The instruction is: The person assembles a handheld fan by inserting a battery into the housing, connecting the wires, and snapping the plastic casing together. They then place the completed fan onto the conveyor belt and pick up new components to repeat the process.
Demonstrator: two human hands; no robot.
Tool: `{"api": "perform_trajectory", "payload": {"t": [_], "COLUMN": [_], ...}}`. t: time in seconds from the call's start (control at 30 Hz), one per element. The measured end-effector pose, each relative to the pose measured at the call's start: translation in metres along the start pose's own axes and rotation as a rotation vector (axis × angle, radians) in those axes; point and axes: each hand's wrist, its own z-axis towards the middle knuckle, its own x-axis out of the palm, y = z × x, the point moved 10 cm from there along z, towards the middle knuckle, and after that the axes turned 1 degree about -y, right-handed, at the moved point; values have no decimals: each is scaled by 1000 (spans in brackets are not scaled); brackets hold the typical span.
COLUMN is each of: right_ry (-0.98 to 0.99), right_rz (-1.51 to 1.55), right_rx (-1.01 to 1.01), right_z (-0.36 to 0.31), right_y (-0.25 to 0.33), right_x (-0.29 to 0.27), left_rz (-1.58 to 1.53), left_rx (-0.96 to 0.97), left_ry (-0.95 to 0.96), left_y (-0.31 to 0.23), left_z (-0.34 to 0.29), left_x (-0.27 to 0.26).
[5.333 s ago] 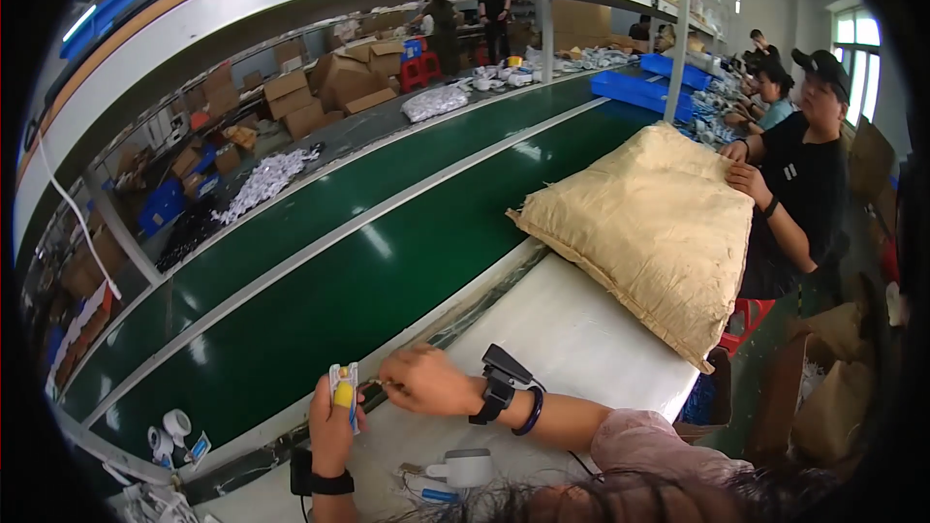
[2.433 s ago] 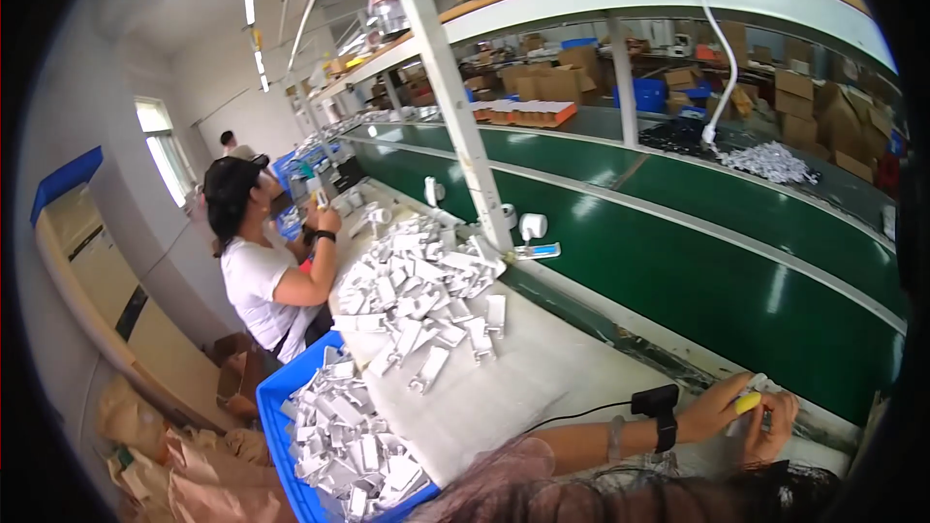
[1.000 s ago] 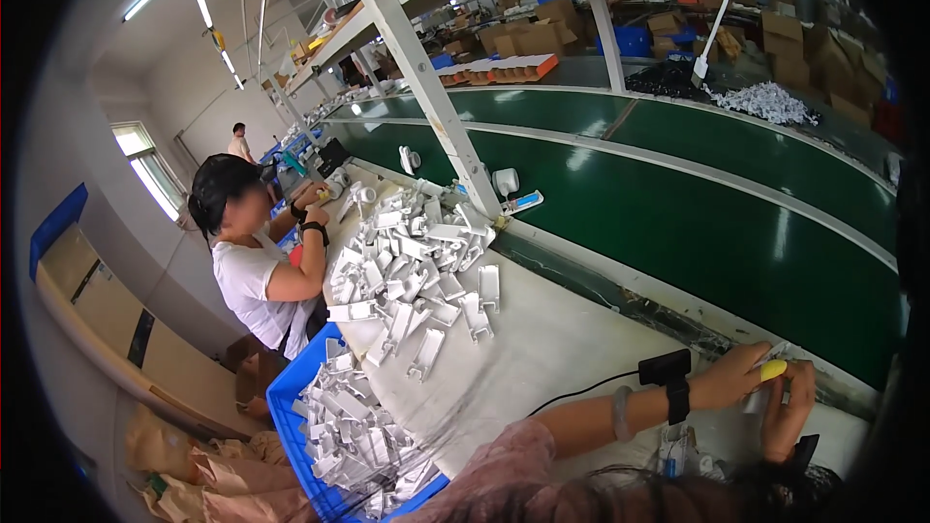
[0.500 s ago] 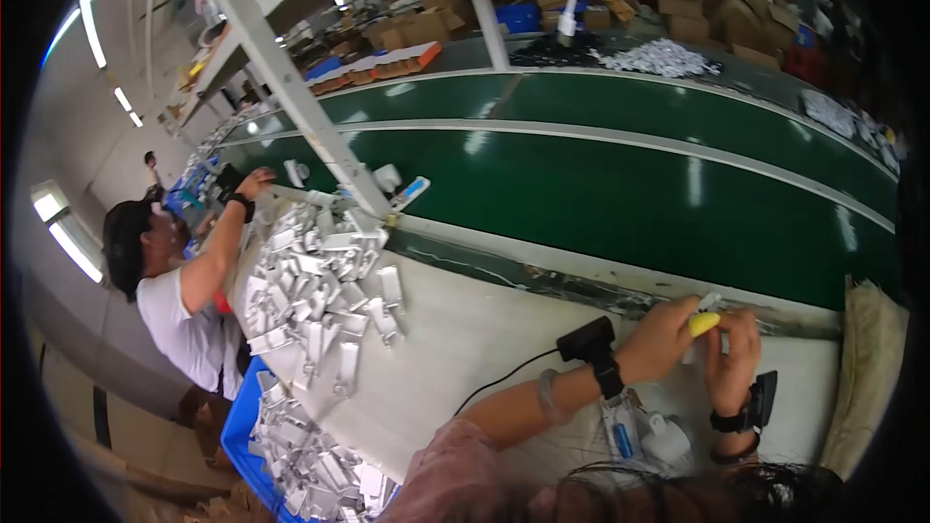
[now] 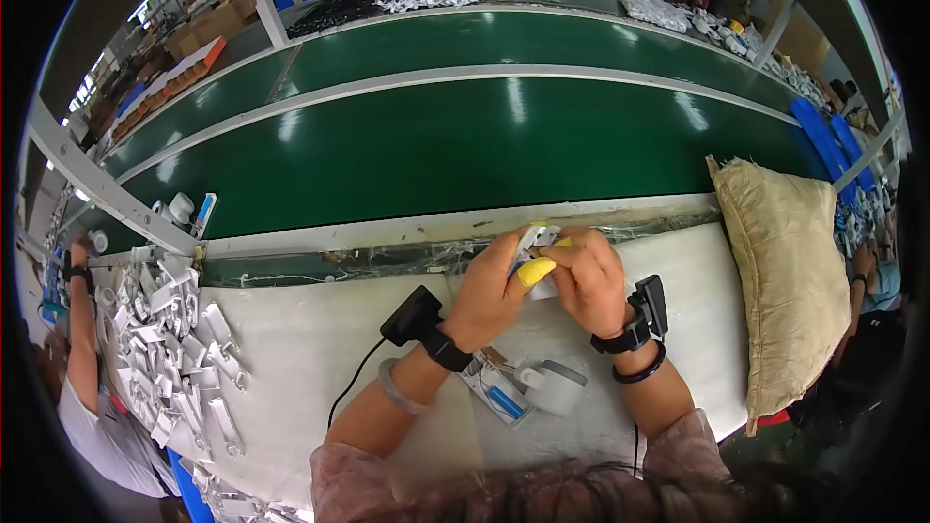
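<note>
My left hand [image 5: 492, 283] grips a small white plastic part [image 5: 536, 235], with a yellow cover on its thumb. Close against it, my right hand [image 5: 591, 281] pinches the same part with bent fingers, which hide much of it. Both hands are over the far edge of the pale table mat. Below my wrists lie a white open casing with a blue cylinder [image 5: 505, 400] inside and a white rounded housing [image 5: 554, 387] with a grey edge.
A heap of white plastic parts [image 5: 160, 329] covers the table's left end, above a blue bin [image 5: 189, 486] holding more. A stuffed beige sack [image 5: 783, 281] is at the right. Beyond the table runs a green conveyor belt [image 5: 417, 150]. Co-workers sit on both sides.
The view has swung to the right, bringing the whole sack and the right-hand co-worker into sight. My hands stay together on the white part.
</note>
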Motion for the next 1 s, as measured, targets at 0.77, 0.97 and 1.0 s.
{"api": "perform_trajectory", "payload": {"t": [0.77, 0.97, 1.0], "right_ry": [86, 91, 85], "right_rz": [57, 80, 82], "right_rx": [25, 58, 57], "right_z": [8, 4, 4], "right_y": [1, -1, 0], "right_x": [0, 5, 6], "left_rz": [239, 96, 132], "left_rx": [159, 34, 56], "left_ry": [95, 97, 63], "left_y": [-29, -9, -8], "left_z": [5, 3, 2], "left_x": [-7, -5, -8]}}
